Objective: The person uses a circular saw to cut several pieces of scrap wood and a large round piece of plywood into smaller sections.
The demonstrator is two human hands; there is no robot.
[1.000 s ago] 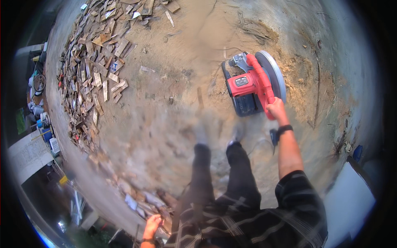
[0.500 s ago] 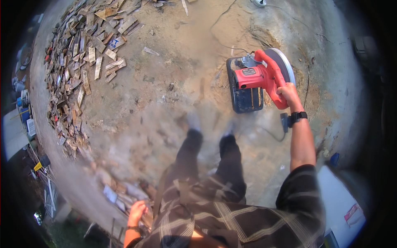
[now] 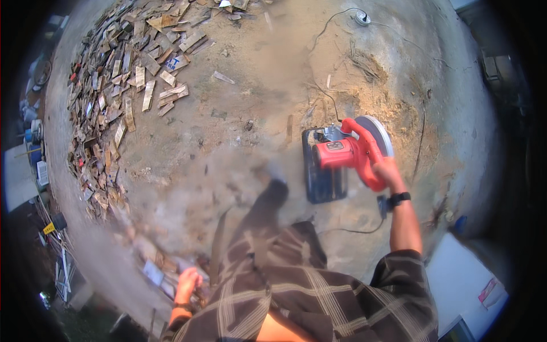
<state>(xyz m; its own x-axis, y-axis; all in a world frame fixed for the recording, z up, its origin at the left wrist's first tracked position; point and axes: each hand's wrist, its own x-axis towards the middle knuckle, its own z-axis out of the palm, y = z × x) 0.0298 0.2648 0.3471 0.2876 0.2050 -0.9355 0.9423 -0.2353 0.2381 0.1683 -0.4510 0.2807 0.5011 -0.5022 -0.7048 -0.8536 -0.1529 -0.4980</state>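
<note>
A red cut-off saw (image 3: 336, 154) with a large round disc (image 3: 377, 131) and a dark rectangular base (image 3: 316, 191) is right of centre. My right hand (image 3: 388, 171) is wrapped round its red handle, a dark band on the wrist. I cannot tell whether the base touches the ground. Below that hand, a small dark block (image 3: 382, 205) has a thin cord trailing from it. Low at the left, my left hand (image 3: 188, 282) hangs with curled fingers, and nothing shows in them. Scrap wood lies beyond it. One of my feet is smeared; the other is hidden.
Scrap boards (image 3: 134, 88) cover the left side in a long heap. A thin cable runs along the ground to a round white reel-like thing (image 3: 362, 18) at the far right. Yellowish dust (image 3: 370, 88) lies beyond the saw. A white panel (image 3: 456, 279) stands at the lower right.
The saw and my right hand have come nearer to me and slightly left. My legs have shifted in a step. The left hand is still low at my side.
</note>
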